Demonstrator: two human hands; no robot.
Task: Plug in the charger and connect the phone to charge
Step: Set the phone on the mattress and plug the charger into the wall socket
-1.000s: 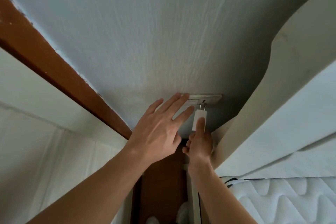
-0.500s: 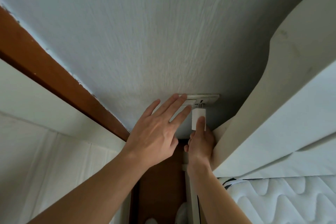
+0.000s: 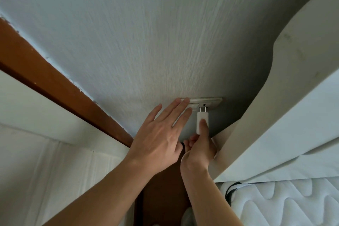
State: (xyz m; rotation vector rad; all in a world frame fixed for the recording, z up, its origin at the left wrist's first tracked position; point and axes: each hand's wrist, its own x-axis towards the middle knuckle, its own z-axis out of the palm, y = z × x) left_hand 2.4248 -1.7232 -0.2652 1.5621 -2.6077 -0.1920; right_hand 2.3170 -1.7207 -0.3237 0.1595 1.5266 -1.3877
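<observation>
A white wall socket plate (image 3: 211, 102) sits low on the pale textured wall. My right hand (image 3: 200, 146) grips a small white charger (image 3: 201, 119) from below, a finger lying on its face. The charger's two metal prongs touch the socket's slots, with most of their length showing. My left hand (image 3: 161, 134) lies flat against the wall, fingers spread, its fingertips on the left end of the socket plate. No phone or cable shows in this view.
A brown wooden door frame (image 3: 55, 80) runs diagonally at the left. A beige padded headboard (image 3: 275, 115) crowds the socket from the right, with a white quilted mattress (image 3: 284, 203) below it. The gap around the socket is narrow.
My right hand has held the charger under the socket, prongs up against the slots, with only slight shifting. My left hand stays flat on the wall by the plate.
</observation>
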